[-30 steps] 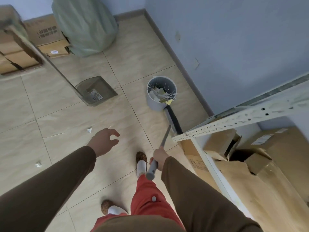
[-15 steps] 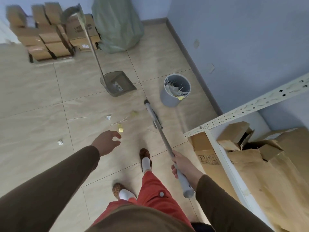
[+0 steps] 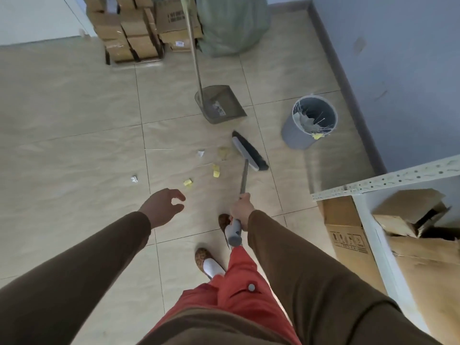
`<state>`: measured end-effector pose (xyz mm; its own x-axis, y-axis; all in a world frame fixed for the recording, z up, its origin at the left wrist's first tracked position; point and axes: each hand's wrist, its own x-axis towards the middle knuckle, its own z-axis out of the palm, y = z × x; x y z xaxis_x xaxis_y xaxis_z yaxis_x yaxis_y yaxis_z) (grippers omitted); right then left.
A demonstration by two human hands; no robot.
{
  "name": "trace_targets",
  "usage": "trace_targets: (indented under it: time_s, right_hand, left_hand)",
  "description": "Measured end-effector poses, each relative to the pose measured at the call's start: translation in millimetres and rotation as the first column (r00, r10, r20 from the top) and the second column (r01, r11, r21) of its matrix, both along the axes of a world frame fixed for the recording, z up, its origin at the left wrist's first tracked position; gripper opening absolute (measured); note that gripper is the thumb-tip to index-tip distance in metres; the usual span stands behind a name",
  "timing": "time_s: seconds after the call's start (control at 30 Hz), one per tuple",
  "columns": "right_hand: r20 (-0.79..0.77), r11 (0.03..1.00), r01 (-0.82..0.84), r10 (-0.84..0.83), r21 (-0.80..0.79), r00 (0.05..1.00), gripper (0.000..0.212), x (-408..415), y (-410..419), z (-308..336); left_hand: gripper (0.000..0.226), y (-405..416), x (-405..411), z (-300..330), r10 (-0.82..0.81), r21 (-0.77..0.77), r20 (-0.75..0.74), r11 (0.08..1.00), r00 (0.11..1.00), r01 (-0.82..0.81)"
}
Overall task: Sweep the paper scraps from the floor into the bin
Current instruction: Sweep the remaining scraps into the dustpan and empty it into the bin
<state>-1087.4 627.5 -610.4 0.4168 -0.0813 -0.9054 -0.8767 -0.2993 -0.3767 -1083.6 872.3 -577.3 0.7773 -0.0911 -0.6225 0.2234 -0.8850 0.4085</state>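
Note:
My right hand (image 3: pixel 241 210) grips the grey handle of a broom (image 3: pixel 249 151), whose black-bristled head rests on the tiles right of the scraps. Yellow paper scraps (image 3: pixel 216 170) and white scraps (image 3: pixel 201 153) lie scattered on the floor ahead of me, one white scrap (image 3: pixel 134 179) farther left. My left hand (image 3: pixel 163 205) hovers open over the floor, holding nothing. A grey bin (image 3: pixel 308 122) with paper inside stands near the wall at right. A long-handled dustpan (image 3: pixel 219 103) stands upright on the floor beyond the scraps.
Stacked cardboard boxes (image 3: pixel 132 31) and a green sack (image 3: pixel 231 23) sit against the far wall. A white metal shelf (image 3: pixel 383 181) with cardboard boxes (image 3: pixel 348 235) is at right. My feet (image 3: pixel 207 260) are below the hands.
The broom head has moved from beside the bin to the floor right of the scraps. My view has shifted, bringing more scraps and the box stack into sight.

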Motion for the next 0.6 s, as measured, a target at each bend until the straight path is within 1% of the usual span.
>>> trace_targets:
  time_s: [0.07,0.1,0.17,0.27,0.33,0.43,0.5,0.6]
  right_hand:
    - [-0.015,0.996,0.015,-0.014,0.092,1.000,0.055,-16.9,24.6,7.4]
    - [-0.040,0.992,0.006,-0.001,0.128,0.999,0.052,-22.0,32.8,13.0]
    - [-0.061,0.987,0.016,-0.007,0.157,0.998,0.052,-24.6,37.9,25.5]
    - [-0.071,0.969,0.113,-0.099,0.219,0.993,0.055,-25.1,25.5,48.5]
    - [-0.051,0.963,0.135,-0.126,0.232,0.991,0.053,-34.0,18.3,67.3]
    - [0.014,0.969,0.153,-0.158,0.196,0.987,0.057,-62.7,13.0,87.9]
    - [0.047,0.976,0.182,-0.189,0.123,0.981,0.059,-81.9,8.6,93.8]
    - [0.086,0.960,0.278,-0.278,0.005,0.957,0.058,-95.1,-0.1,91.4]
  left_hand:
    - [0.023,10.8,-4.7,-1.1,0.026,0.011,-0.011,1.000,1.000,-0.026]
    - [0.023,14.7,-6.2,-1.0,0.037,0.014,-0.015,0.999,0.999,-0.037]
    - [0.024,19.3,-7.0,-1.2,0.059,0.003,-0.014,0.998,0.998,-0.059]
    - [0.024,20.5,-4.3,-0.2,0.092,-0.038,-0.005,0.995,0.996,-0.092]
    - [0.025,19.7,-1.5,0.3,0.104,-0.069,0.007,0.992,0.995,-0.104]
    - [0.025,20.9,1.3,-0.6,0.118,-0.099,0.024,0.988,0.993,-0.115]
    - [0.025,24.1,0.4,-2.6,0.133,-0.113,0.025,0.985,0.991,-0.129]
    - [0.026,30.8,-7.4,-7.6,0.142,-0.113,0.014,0.984,0.990,-0.139]
